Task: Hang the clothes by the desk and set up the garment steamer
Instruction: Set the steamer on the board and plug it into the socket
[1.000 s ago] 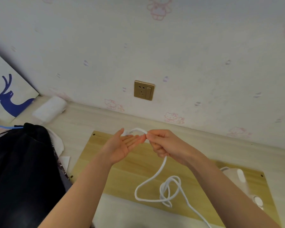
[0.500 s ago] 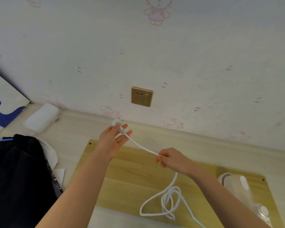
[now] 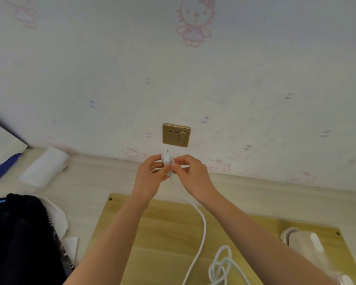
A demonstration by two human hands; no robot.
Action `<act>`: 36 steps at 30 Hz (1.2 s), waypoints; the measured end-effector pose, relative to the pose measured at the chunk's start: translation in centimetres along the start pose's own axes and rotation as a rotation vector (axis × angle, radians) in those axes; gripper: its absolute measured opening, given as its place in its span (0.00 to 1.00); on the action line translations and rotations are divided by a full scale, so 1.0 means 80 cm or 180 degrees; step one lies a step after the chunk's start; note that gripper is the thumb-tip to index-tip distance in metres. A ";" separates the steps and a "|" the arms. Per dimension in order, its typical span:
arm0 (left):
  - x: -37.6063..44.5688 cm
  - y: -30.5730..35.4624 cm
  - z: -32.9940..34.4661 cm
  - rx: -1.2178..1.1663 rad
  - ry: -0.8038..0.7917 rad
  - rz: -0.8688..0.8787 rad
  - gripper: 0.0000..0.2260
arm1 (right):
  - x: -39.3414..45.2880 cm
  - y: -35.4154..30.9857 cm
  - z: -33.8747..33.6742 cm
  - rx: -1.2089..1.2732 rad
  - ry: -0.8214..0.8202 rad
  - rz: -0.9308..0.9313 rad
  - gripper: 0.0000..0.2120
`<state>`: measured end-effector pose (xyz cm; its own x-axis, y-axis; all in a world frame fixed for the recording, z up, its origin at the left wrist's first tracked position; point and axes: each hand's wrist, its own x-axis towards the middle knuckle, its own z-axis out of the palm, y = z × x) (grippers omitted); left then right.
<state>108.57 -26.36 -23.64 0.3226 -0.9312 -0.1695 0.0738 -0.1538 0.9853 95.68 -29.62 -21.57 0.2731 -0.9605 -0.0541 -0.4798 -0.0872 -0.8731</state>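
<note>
A white plug [image 3: 166, 159] is held up between both hands, its prongs pointing toward the gold wall socket [image 3: 176, 135] just above. My left hand [image 3: 150, 176] grips the plug from the left. My right hand [image 3: 190, 172] pinches it from the right, where the cord leaves it. The white cord [image 3: 200, 219] runs down over the wooden board [image 3: 164, 233] into a loose coil [image 3: 221, 264]. The white garment steamer [image 3: 308, 246] lies on the board at the lower right, partly behind my right forearm.
Dark clothes [image 3: 17, 239] are piled at the lower left on the pale desk [image 3: 86, 182]. A white roll [image 3: 44, 166] lies near the wall at the left. A white-and-blue panel [image 3: 2, 145] leans at the far left.
Both hands have come together and risen toward the socket. My right hand slid up the cord to the plug, which my left hand was holding alone.
</note>
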 end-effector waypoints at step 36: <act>0.089 -0.035 0.013 -0.0145 -0.0127 0.0280 0.10 | 0.077 0.029 0.037 -0.0258 0.0651 -0.0168 0.08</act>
<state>109.70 -32.88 -27.55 0.2919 -0.9531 -0.0805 0.0900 -0.0564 0.9943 98.74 -34.96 -25.37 0.1288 -0.9869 0.0970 -0.5371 -0.1517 -0.8298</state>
